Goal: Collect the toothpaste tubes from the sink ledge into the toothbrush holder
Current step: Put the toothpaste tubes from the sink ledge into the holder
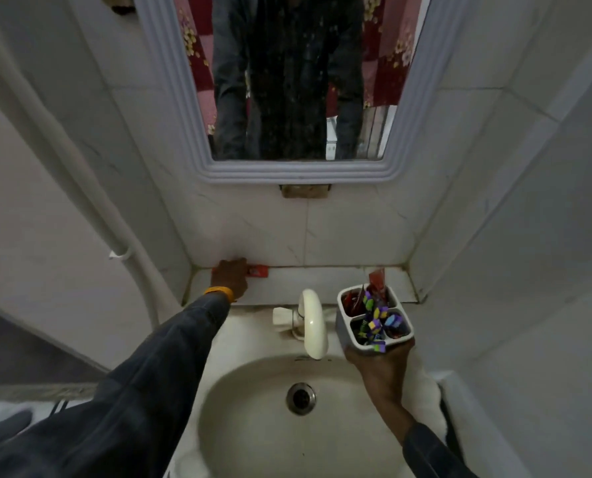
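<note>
At the left of the ledge (287, 281), just below mid-frame, we have our left hand (229, 279) laid over a red tube (258, 270); the hand hides most of it, so only a short red end shows to the right of the knuckles and a sliver to the left, and we cannot tell whether the fingers have closed round it or merely rest on top. A yellow band (218, 291) sits at that wrist, above a dark sleeve (132, 391) that runs off the lower left corner. Right of centre, our right hand (382, 370) grips the white holder (342, 319) from below, fingers wrapped under its base, holding it beside the tap (313, 322) and over the right edge of the basin (239, 426). The holder is split into compartments: a red tube (377, 279) stands out of the rear one, and purple, yellow and green items (373, 322) crowd the front, too blurred for us to name. The drain (300, 398) lies at lower centre. In the upper middle the mirror (287, 81) shows a dark-clothed torso, cut off by the top of the frame. A small brownish fitting (304, 191) under the mirror is hard to make out.
</note>
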